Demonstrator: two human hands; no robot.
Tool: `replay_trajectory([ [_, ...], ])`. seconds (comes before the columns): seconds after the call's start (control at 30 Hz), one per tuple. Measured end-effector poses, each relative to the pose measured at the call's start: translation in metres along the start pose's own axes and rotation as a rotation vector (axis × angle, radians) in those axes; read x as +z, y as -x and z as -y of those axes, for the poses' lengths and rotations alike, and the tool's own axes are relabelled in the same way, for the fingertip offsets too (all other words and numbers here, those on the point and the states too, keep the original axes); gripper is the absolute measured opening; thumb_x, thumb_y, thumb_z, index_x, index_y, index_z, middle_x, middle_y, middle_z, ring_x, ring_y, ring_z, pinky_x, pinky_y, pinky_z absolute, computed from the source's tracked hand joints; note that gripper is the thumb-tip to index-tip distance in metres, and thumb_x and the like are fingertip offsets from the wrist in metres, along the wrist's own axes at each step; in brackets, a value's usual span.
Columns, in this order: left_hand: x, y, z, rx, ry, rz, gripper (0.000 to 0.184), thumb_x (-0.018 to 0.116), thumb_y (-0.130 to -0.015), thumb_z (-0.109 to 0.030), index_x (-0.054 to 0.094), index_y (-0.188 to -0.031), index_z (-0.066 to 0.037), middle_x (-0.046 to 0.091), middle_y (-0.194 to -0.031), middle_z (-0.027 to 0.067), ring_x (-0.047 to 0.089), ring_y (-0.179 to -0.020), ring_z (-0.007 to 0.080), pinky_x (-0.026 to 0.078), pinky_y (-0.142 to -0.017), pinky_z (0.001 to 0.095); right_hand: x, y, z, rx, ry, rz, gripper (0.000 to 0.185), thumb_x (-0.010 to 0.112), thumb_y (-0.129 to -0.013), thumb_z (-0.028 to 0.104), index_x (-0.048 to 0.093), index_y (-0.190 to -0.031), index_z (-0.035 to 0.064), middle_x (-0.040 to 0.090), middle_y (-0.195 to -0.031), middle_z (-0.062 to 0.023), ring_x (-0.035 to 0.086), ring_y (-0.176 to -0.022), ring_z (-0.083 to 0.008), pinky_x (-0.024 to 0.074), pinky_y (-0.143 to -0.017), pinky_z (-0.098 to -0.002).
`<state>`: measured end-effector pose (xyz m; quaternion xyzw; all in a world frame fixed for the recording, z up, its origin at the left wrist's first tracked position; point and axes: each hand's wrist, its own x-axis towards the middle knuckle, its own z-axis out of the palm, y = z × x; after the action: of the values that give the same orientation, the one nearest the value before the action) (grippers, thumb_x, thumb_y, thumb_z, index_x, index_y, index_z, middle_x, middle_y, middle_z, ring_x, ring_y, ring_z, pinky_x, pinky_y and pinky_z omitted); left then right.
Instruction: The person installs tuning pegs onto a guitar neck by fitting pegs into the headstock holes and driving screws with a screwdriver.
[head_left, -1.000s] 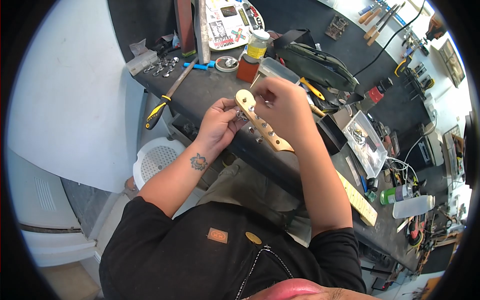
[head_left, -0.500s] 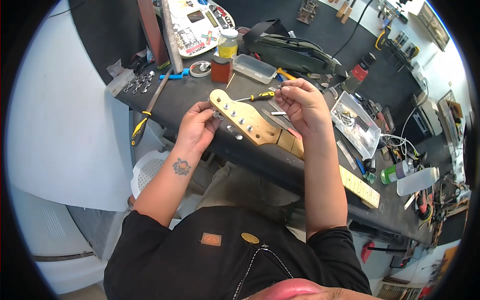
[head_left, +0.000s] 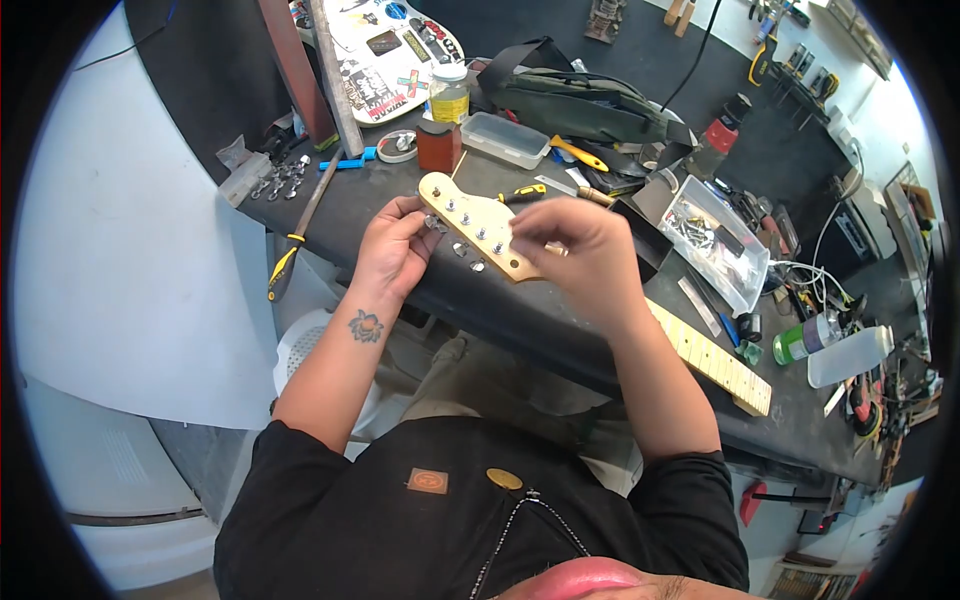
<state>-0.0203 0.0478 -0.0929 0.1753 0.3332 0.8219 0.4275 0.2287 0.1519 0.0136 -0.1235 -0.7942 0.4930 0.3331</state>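
Observation:
A pale wooden guitar neck lies across the bench edge, its headstock pointing away to the left. Several metal tuning posts stand up through the headstock, and tuner buttons stick out along its near edge. My left hand is closed at the headstock's end, thumb by a tuner button and fingers tucked underneath, partly hidden. Over the neck side of the headstock hovers my right hand, blurred, its fingertips drawn together near the posts. Whatever they pinch is too small and smeared to name.
A yellow-black screwdriver lies behind the headstock. A clear box of small hardware stands at the right, bottles beyond it. At the left are loose metal tuners and a file with a yellow-black handle. A green bag sits behind.
My right hand has come down and left from its raised position onto the headstock, carrying its pinch along. My left hand has stayed at the headstock's end. The view has shifted slightly.

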Motion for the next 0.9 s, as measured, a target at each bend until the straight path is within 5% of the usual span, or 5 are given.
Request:
replay_trajectory([
  [0.13,-0.002,0.002,-0.004,0.013,-0.033,0.043,0.015,0.059,-0.106,0.006,0.065,-0.118,-0.002,0.076,-0.116,0.0125,0.075,-0.108,0.0214,0.064,-0.1,0.0405,0.013,0.046,0.021,-0.005,0.085,0.351,0.02,0.084,-0.086,-0.007,0.081,-0.103,0.0026,0.076,-0.096,-0.0073,0.074,-0.091,-0.0145,0.06,-0.083,-0.0298],
  [0.3,-0.013,0.001,-0.011,0.018,-0.04,0.143,0.018,0.057,-0.106,0.006,0.066,-0.12,-0.002,0.076,-0.118,0.0118,0.075,-0.113,0.0239,0.064,-0.104,0.042,0.027,0.097,-0.034,0.656,-0.764,0.237,0.028,0.084,-0.091,-0.002,0.077,-0.118,-0.002,0.076,-0.108,-0.0103,0.076,-0.098,-0.0232,0.063,-0.089,-0.0367],
  [0.43,-0.008,0.002,-0.015,0.018,-0.069,0.145,0.016,0.058,-0.104,0.006,0.066,-0.114,-0.004,0.076,-0.116,0.0113,0.076,-0.11,0.0225,0.066,-0.097,0.0417,0.02,0.107,-0.039,0.638,-1.146,-0.011,0.028,0.085,-0.09,-0.003,0.073,-0.114,-0.0092,0.076,-0.107,-0.0128,0.077,-0.097,-0.0251,0.0624,-0.09,-0.0385],
  [0.7,-0.005,0.005,-0.02,0.011,-0.071,0.193,0.035,0.058,-0.105,0.004,0.055,-0.139,-0.003,0.071,-0.132,0.0142,0.074,-0.118,0.0248,0.062,-0.108,0.0479,0.026,0.107,-0.03,0.513,-1.179,-0.146,0.025,0.084,-0.091,-0.002,0.073,-0.113,-0.0097,0.076,-0.11,-0.014,0.076,-0.097,-0.0263,0.0613,-0.092,-0.0385],
  [0.9,-0.029,0.004,-0.032,0.074,-0.001,0.108,0.033,0.062,-0.104,0.004,0.062,-0.136,-0.001,0.074,-0.12,0.0122,0.074,-0.111,0.023,0.063,-0.109,0.0467,0.019,0.101,-0.016,0.488,-1.057,-0.164,0.034,0.086,-0.09,0.0,0.072,-0.118,-0.0108,0.076,-0.111,-0.0157,0.075,-0.098,-0.0271,0.0608,-0.093,-0.0393],
])
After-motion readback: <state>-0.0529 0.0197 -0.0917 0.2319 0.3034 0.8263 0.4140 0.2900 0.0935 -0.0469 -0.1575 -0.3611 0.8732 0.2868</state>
